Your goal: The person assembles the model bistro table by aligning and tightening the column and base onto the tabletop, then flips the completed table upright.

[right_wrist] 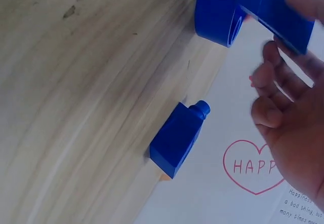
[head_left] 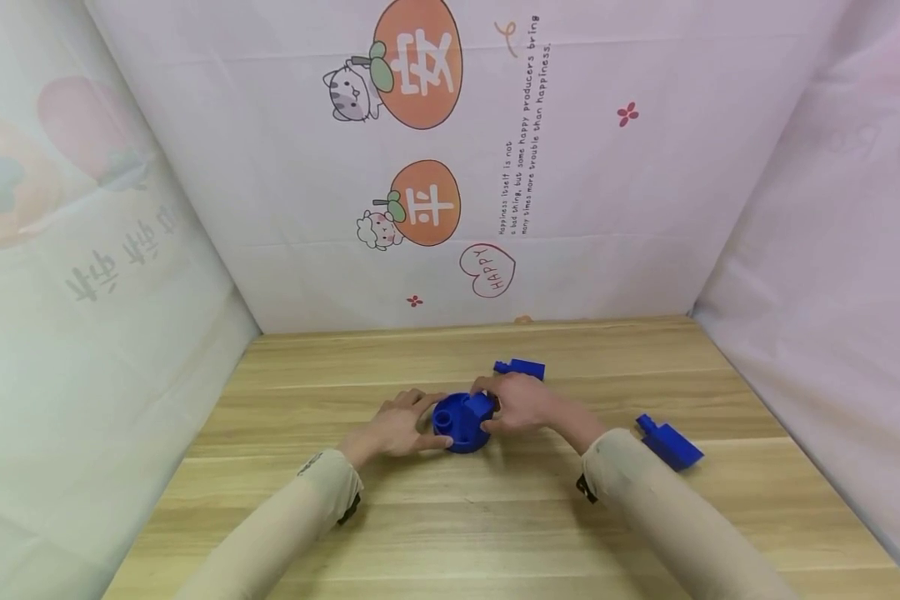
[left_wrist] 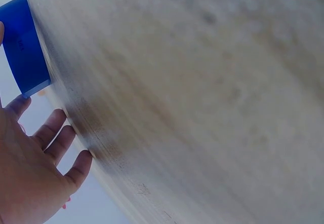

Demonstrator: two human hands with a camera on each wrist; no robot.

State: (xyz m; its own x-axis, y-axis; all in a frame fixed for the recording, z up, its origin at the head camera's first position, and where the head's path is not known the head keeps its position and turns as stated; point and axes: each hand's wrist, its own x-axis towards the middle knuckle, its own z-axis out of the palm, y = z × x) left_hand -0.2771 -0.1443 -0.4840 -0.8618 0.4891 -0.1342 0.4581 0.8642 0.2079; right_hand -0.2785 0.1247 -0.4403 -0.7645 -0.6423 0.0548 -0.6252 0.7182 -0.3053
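On the wooden table lies a round blue base (head_left: 461,435) with a raised rim and a short hollow post inside. My left hand (head_left: 397,423) holds it from the left, thumb at the front and index finger at the back. In the left wrist view the base (left_wrist: 25,46) shows its curved side, and the other fingers are spread. My right hand (head_left: 523,402) pinches a flat-sided blue block (head_left: 480,406) between thumb and fingers. That block (right_wrist: 283,13) is tilted over the base, its lower end hidden.
A blue block with a narrow neck (head_left: 525,367) lies behind my right hand. Another such block (head_left: 672,447) rests to the right, beside my right sleeve. White printed cloth (head_left: 585,208) stands along the table's back edge and on both sides.
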